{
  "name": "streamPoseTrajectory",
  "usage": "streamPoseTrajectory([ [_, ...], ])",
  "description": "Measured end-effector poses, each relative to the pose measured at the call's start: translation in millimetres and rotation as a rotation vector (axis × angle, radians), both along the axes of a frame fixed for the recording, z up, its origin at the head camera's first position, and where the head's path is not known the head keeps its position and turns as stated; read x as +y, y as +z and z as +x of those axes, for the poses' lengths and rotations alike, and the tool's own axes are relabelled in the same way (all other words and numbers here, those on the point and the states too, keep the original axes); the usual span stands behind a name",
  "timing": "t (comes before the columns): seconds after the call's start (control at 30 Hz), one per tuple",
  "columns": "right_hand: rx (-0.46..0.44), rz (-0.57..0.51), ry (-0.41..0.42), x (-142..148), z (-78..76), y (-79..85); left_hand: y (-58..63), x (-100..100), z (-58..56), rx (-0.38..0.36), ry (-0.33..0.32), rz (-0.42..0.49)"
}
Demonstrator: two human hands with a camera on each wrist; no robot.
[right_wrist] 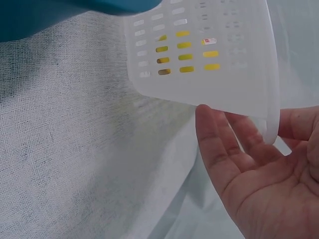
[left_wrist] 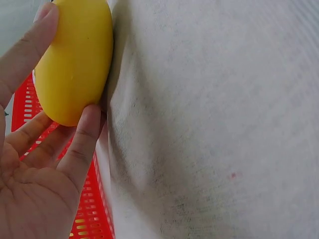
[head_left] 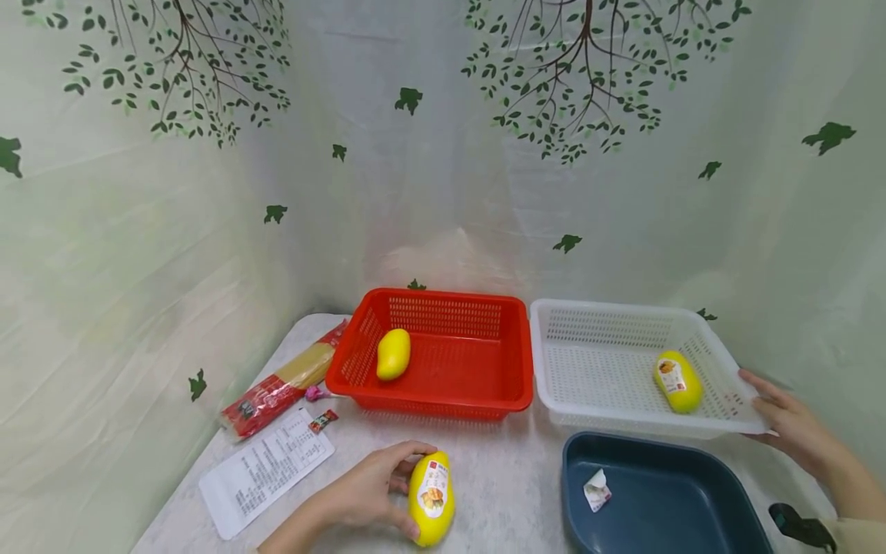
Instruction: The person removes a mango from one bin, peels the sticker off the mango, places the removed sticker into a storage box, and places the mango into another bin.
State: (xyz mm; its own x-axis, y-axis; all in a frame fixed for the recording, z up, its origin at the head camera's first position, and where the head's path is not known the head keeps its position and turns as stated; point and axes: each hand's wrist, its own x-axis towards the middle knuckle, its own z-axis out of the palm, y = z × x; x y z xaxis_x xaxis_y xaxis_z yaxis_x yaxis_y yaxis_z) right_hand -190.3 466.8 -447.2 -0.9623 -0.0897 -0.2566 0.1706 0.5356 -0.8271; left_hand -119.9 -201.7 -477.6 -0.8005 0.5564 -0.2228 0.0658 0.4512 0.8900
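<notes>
My left hand [head_left: 370,488] holds a yellow mango [head_left: 432,500] with a white picture label, thumb at one side and fingers at the other. The left wrist view shows the same mango [left_wrist: 77,62] from its plain side, between thumb and fingertips. At the right, my right hand [head_left: 796,427] grips the end of a white plastic basket [head_left: 623,419]. Seen from the right wrist, the thumb lies over the basket's rim [right_wrist: 272,74] and the fingers of the hand [right_wrist: 269,174] are under it. Inside that basket lies another labelled mango [head_left: 678,382].
Left of the white basket stands a red basket [head_left: 443,404] with a plain yellow mango [head_left: 393,355]. A dark blue tray [head_left: 664,492] holds a crumpled wrapper [head_left: 597,491]. Farther left are a noodle packet [head_left: 284,385], a printed paper [head_left: 266,473] and two small candies [head_left: 323,420].
</notes>
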Motion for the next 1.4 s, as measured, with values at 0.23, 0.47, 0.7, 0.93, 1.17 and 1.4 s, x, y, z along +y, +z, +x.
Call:
streamPoseTrajectory([
  [0.23, 0.062, 0.134, -0.029, -4, 2.6, 6.5, 1.0, 9, -5.4, 0.018, -0.003, -0.001],
  [0.47, 0.214, 0.340, -0.110, -17, 6.1, 27.4, 2.8, 17, -12.0, 0.041, -0.002, -0.018],
  [0.7, 0.244, 0.446, -0.268, -50, 10.4, 53.2, 2.7, 21, -14.4, 0.031, -0.010, -0.008],
  [0.93, 0.336, 0.465, -0.177, -100, 14.5, 76.9, 2.2, 22, -11.4, 0.026, -0.013, 0.010],
  [1.17, 0.459, 0.385, 0.018, -166, 20.8, 81.4, 0.5, 21, -8.3, 0.018, -0.015, 0.019],
  [1.4, 0.363, 0.267, 0.245, -232, 34.1, 76.1, -0.2, 21, -6.8, 0.026, -0.004, 0.022],
])
